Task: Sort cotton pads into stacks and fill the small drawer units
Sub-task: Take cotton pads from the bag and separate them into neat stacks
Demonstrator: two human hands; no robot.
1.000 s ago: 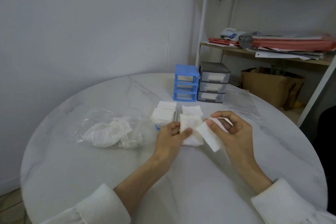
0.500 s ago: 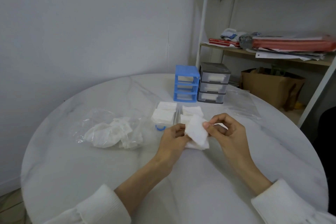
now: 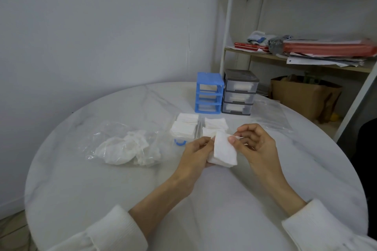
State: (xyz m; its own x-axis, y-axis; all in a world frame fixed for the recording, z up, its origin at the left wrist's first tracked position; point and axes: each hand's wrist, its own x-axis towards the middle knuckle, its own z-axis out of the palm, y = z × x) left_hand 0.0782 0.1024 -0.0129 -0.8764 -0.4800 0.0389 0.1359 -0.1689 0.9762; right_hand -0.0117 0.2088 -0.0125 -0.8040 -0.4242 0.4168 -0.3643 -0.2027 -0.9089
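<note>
Both hands pinch one small stack of pads (image 3: 224, 152) just above the table (image 3: 102, 189): left hand (image 3: 196, 154) at its near-left edge, right hand (image 3: 255, 145) at its top. The sorted stacks (image 3: 184, 127) lie just beyond (left hand nearer), the drawer units (image 3: 208, 92) farther back.

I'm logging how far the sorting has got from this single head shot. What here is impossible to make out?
- How many pads are in the bunch that both hands hold: edges blur together, and the left hand and right hand cover part.
- How full the blue drawer unit and grey drawer unit are: far, small, fronts hazy.
- What the crumpled bag holds: white lumps, wrinkled plastic.
- Blue ring: half hidden behind the left hand.
</note>
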